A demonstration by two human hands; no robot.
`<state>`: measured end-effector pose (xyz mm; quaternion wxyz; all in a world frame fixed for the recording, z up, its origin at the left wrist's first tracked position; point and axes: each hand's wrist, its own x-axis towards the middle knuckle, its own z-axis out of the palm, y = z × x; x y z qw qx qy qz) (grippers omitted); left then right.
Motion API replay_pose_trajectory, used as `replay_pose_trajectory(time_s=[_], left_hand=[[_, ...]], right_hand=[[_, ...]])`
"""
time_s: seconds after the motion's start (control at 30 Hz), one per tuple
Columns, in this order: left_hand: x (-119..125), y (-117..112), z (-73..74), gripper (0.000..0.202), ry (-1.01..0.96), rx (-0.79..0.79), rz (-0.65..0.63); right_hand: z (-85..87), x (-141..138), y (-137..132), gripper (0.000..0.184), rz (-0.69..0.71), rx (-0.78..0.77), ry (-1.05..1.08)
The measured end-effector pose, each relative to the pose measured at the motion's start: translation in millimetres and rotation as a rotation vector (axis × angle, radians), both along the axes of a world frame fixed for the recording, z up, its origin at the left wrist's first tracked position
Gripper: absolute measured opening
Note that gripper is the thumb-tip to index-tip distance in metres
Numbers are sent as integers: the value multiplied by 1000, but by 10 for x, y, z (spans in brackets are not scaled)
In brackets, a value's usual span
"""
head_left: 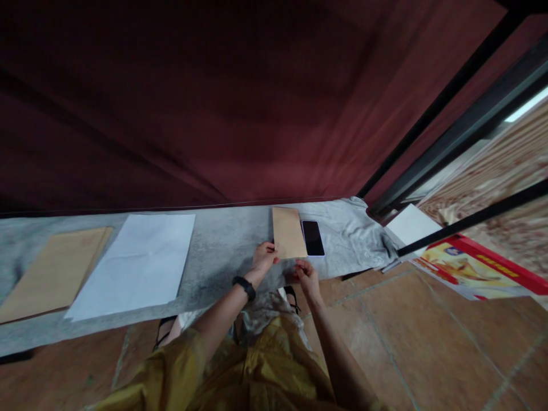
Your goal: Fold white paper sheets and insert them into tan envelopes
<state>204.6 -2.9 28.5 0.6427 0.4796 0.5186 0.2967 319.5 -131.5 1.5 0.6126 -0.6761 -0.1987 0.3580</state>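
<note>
A brown paper envelope (290, 233) lies on the grey cloth, its long side pointing away from me. My left hand (264, 257) pinches it at the lower left edge between thumb and fingers. Just below the lower right part of the envelope is my right hand (307, 276), its fingers curled together in a pinch. Whether those fingertips touch the paper or hold anything small cannot be made out. Right beside the envelope rests a smartphone (313, 238) with a dark screen and a pale purple edge.
White paper sheets (137, 262) and a stack of larger brown envelopes (55, 268) lie to the left on the grey cloth (222, 234). A dark red curtain (257, 114) hangs behind. Black metal bars (466, 220) and a red-and-yellow box (475, 268) are at the right.
</note>
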Motion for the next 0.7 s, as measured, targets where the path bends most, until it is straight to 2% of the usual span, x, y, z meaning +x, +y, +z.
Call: replay_pose_trajectory(time_s=[0.33,0.57,0.7], left_hand=[[-29,-35,-63,18,61,45,-12],[-44,-82,-79,33,170,204,-47],[-28,-85,-73,31,208,298,-54]], right_hand=[[11,-10,-16,35,10,-7,5],[22,25,24,38,28,-49,-8],[49,41,59,38,58,-65,-37]])
